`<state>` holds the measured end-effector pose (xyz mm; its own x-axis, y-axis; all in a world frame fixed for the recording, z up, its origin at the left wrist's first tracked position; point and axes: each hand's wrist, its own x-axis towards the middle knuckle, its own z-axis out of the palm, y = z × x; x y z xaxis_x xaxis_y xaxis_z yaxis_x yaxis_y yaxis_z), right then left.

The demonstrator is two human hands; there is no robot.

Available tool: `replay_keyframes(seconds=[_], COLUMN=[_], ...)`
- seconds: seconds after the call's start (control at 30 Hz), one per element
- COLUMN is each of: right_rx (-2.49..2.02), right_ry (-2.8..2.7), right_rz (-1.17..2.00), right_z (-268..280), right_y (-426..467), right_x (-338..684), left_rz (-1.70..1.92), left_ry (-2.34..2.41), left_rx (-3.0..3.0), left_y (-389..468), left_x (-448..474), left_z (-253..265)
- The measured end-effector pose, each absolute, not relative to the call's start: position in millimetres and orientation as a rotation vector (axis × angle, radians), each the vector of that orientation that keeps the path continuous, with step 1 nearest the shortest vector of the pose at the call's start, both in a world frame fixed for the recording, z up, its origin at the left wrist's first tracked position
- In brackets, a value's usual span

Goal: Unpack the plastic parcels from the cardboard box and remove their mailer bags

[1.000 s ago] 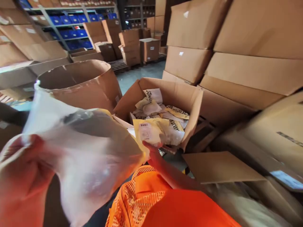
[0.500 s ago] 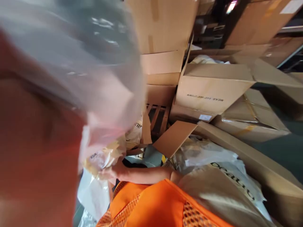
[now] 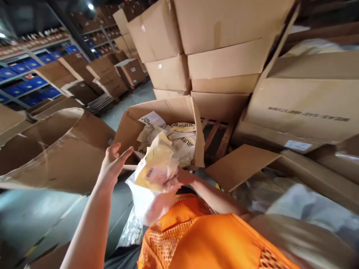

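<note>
My right hand (image 3: 176, 181) is closed on a crumpled plastic bag (image 3: 157, 160) in front of my orange vest. The bag looks cream and white, with a small barcode label on it, and its white lower part hangs down. To the left of it my left hand (image 3: 113, 160) is raised, fingers apart, holding nothing. Just beyond both hands stands an open cardboard box (image 3: 159, 104). Inside lie several crumpled bags (image 3: 183, 145) with black lettering. The fingertips of my right hand are partly hidden by the plastic.
At left lies another open carton (image 3: 70, 157). Tall stacked cartons (image 3: 224, 33) rise behind, partly on a wooden pallet (image 3: 217, 138). On the right, an open box (image 3: 316, 179) holds plastic bags. Shelves with blue bins (image 3: 19, 68) stand far left. Clear plastic (image 3: 130, 228) hangs low.
My left arm and a blurred sheet of translucent plastic filled the left side close to the camera. That plastic is gone from there, and my left hand is lower. The view has swung left.
</note>
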<state>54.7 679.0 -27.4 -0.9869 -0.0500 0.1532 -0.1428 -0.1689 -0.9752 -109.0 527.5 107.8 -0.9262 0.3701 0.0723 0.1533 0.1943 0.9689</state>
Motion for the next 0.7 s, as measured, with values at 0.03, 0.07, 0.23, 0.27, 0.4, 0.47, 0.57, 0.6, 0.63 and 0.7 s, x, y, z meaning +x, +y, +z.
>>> replay_keyframes(seconds=[0.03,0.07,0.23,0.27,0.4,0.47,0.57,0.6,0.63,0.7], right_rx=[0.273,0.331,0.691,0.714,0.646,0.584,0.463,0.434,0.422,0.454], right_ry=[-2.017,-2.080,-2.534,-2.599,-2.911,-3.089,-3.299,-3.348,-3.382,-3.435], right_rz=[2.342,2.318,2.008,1.985,1.945,1.879,1.753,1.725,1.714,1.718], right_z=[-28.6,-26.9,16.6,27.1,58.3,70.1,88.9,95.1,100.9,109.9], right_y=[685.4,692.7,721.4,722.9,719.3,716.5,713.1,711.9,710.6,707.3], right_x=[51.0,48.8,35.5,30.0,7.5,-0.2,-8.1,-10.6,-13.3,-19.4], left_rz=[1.681,1.560,1.493,1.535,1.806,1.931,2.057,2.094,2.123,2.161], left_ry=[2.363,2.342,1.481,1.388,1.296,1.285,1.268,1.252,1.226,1.158], left_rx=[0.369,0.285,0.338,0.320,0.060,-0.052,-0.114,-0.117,-0.113,-0.093], left_y=[509.6,494.7,465.0,465.4,473.8,477.1,475.9,473.8,471.1,464.5], left_x=[-117.4,-120.6,-97.2,-90.9,-70.0,-61.5,-52.9,-51.8,-51.5,-53.2], left_z=[100.5,92.4,52.9,47.6,39.1,39.8,40.0,38.6,36.1,28.4])
